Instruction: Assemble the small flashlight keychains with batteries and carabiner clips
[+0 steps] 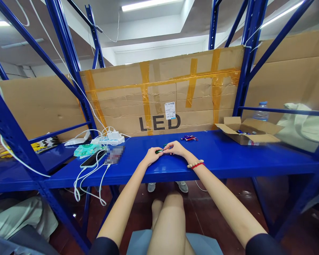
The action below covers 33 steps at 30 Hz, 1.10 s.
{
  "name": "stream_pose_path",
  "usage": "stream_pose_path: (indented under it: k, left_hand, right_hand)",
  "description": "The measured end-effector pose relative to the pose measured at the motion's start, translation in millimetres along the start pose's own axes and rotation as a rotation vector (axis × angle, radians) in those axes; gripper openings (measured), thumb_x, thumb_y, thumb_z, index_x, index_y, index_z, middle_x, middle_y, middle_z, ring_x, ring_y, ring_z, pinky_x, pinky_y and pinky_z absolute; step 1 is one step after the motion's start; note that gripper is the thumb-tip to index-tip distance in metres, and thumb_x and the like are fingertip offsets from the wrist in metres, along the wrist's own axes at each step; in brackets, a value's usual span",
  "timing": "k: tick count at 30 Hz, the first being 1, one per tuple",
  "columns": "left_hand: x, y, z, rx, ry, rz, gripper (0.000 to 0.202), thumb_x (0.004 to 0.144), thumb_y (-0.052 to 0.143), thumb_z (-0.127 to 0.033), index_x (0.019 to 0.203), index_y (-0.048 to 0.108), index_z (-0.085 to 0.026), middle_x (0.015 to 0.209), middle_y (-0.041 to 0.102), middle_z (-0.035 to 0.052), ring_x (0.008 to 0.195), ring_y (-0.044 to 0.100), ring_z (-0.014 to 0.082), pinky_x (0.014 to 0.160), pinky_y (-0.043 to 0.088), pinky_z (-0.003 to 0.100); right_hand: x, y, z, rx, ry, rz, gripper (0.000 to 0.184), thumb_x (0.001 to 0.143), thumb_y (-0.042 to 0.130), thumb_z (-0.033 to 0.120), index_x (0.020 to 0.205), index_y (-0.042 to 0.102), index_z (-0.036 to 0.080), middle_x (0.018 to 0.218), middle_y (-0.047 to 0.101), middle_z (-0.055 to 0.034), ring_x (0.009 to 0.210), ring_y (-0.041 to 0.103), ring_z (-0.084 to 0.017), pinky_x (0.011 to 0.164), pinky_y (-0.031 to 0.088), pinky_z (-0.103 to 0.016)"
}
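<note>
Both hands rest together on the blue shelf top (218, 156), near its front edge. My left hand (152, 155) is closed around one end of a small green object (159, 151). My right hand (176, 148), with a red and beaded bracelet on the wrist, pinches the other end. The object is too small to name. A little heap of small red and blue pieces (189, 138) lies farther back on the shelf, to the right of my hands.
An open cardboard box (248, 131) stands at the right, a water bottle (260, 112) behind it. At the left lie a phone (92, 159), white cables (87, 177) and a power strip (109, 139). A taped "LED" cardboard sheet (162, 95) backs the shelf. Blue rack posts (77, 71) flank it.
</note>
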<state>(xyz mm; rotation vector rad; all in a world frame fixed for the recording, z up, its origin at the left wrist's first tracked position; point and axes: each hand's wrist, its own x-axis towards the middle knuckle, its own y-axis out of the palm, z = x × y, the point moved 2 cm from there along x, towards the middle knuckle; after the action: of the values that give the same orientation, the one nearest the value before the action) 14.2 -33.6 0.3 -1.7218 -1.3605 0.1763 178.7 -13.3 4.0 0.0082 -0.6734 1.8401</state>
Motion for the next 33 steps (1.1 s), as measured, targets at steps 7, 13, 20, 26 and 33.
stream_pose_path:
  k: [7, 13, 20, 26, 33]
  left_hand:
    - [0.1, -0.1, 0.5, 0.006, 0.008, -0.005, 0.025, 0.076, 0.055, -0.025, 0.095, 0.068, -0.016, 0.097, 0.07, 0.0044, 0.093, 0.061, 0.0199, 0.084, 0.046, 0.027]
    - [-1.1, -1.0, -1.7, 0.004, -0.008, -0.001, 0.025, 0.077, 0.054, -0.026, 0.096, 0.068, -0.016, 0.097, 0.07, 0.0045, 0.092, 0.061, 0.0201, 0.083, 0.046, 0.028]
    - [-3.2, -2.8, -5.7, 0.013, -0.03, -0.011, 0.026, 0.077, 0.055, -0.027, 0.095, 0.069, -0.016, 0.098, 0.069, 0.006, 0.091, 0.062, 0.0203, 0.084, 0.046, 0.028]
    - [-2.1, -2.2, -4.6, -0.011, -0.033, -0.005, 0.025, 0.076, 0.054, -0.026, 0.094, 0.069, -0.017, 0.098, 0.069, 0.0051, 0.093, 0.061, 0.0209, 0.085, 0.045, 0.028]
    - [-1.7, -1.2, -3.0, -0.039, -0.032, 0.003, 0.026, 0.074, 0.052, -0.028, 0.091, 0.07, -0.017, 0.094, 0.07, 0.0047, 0.09, 0.061, 0.0211, 0.082, 0.045, 0.028]
  right_hand:
    - [0.1, 0.5, -0.5, 0.003, 0.001, 0.007, 0.044, 0.051, 0.077, 0.044, 0.077, 0.071, 0.009, 0.057, 0.062, -0.0028, 0.044, 0.048, -0.007, 0.044, 0.039, -0.021]
    - [1.4, 0.4, -3.6, 0.006, 0.002, 0.015, 0.046, 0.05, 0.077, 0.046, 0.078, 0.07, 0.01, 0.06, 0.063, -0.0034, 0.044, 0.048, -0.007, 0.044, 0.039, -0.021]
    - [1.5, 1.1, -3.1, 0.026, 0.005, 0.009, 0.047, 0.048, 0.077, 0.047, 0.077, 0.07, 0.01, 0.063, 0.063, -0.0034, 0.045, 0.048, -0.007, 0.044, 0.039, -0.021]
    - [1.8, 1.2, -4.1, 0.007, -0.001, 0.019, 0.045, 0.051, 0.076, 0.046, 0.077, 0.07, 0.01, 0.059, 0.061, -0.0019, 0.044, 0.047, -0.006, 0.044, 0.038, -0.02]
    - [1.2, 1.6, -1.0, -0.012, -0.013, 0.011, 0.044, 0.052, 0.075, 0.046, 0.075, 0.07, 0.009, 0.052, 0.058, -0.0005, 0.044, 0.047, -0.006, 0.044, 0.038, -0.02]
